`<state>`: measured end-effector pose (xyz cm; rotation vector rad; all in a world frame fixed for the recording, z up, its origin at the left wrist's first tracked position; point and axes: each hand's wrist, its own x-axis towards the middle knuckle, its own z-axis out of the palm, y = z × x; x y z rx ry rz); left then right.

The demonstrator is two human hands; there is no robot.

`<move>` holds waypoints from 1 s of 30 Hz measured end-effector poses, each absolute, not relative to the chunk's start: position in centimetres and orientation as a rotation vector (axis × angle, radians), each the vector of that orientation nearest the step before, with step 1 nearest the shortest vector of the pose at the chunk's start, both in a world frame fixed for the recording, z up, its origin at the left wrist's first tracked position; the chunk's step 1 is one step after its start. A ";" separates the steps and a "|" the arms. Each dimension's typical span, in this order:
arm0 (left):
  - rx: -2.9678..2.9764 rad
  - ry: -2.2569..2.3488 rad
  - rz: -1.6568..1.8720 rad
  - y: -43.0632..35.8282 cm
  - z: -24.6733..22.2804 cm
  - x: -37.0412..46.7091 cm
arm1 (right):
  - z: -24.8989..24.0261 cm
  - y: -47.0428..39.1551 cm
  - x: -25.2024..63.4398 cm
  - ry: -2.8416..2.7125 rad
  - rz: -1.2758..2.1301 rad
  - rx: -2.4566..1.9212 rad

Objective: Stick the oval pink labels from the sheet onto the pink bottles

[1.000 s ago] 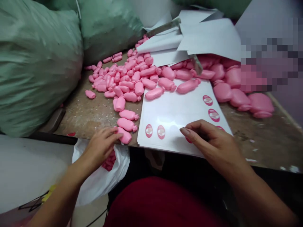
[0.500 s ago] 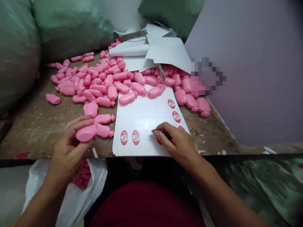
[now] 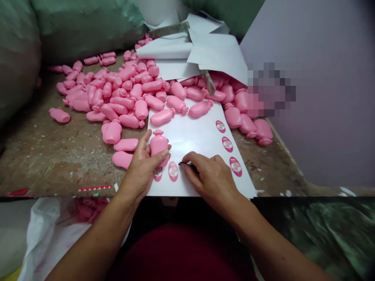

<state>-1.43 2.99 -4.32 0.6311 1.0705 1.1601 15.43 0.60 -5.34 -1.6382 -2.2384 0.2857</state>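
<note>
My left hand grips a small pink plastic bottle upright, its capped or knobbed end pointing away from me. It is above the left part of a white sticker sheet, partly covering one oval sticker. Beside it lies another pink-and-white oval sticker, fully in sight. My right hand pinches a small dark pointed tool, its tip just right of that sticker. Most of the tool is hidden by my fingers, so its kind is unclear. Several more oval stickers run down the sheet's right side.
A heap of pink bottles covers the worktable's back left, and some rest on the sheet's far edge. Loose white paper lies behind, weighed by metal strips. Big green sacks stand at the back; an open white bag sits below.
My left hand has moved right from the table onto the sheet, with the bottle turned upright in it. My right hand's tool tip has shifted slightly left, towards the stickers.
</note>
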 end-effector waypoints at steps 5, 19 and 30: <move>0.620 1.054 1.181 2.9 -4.3 -1.4 | -5.5 0.6 15.2 -2.274 0.189 -1.639; 0.558 1.044 1.186 3.1 -4.3 -1.3 | -5.0 0.8 14.8 -2.196 0.335 -1.669; 0.539 1.056 1.198 3.2 -4.4 -1.2 | -5.5 0.9 14.6 -2.284 0.122 -1.682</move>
